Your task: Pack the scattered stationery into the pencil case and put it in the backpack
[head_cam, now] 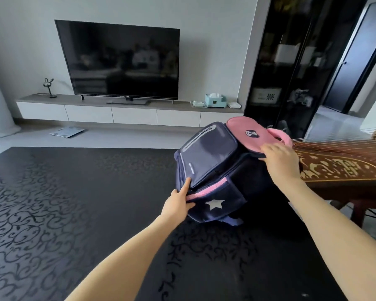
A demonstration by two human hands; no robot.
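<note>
A navy backpack (213, 157) with pink trim and a white star stands on the black patterned table (74, 203), right of centre. Its pink top flap (245, 133) lies over the top. My left hand (179, 202) grips the backpack's lower front corner, forefinger stretched along the front pocket's edge. My right hand (279, 159) rests on the near edge of the pink flap, fingers curled over it. No pencil case or loose stationery shows anywhere in view.
A wooden stringed zither (343, 168) on a stand sits just right of the backpack. Beyond the table are a TV (119, 61) on a low white console (109, 114), a scale on the floor and a dark glass cabinet (291, 61).
</note>
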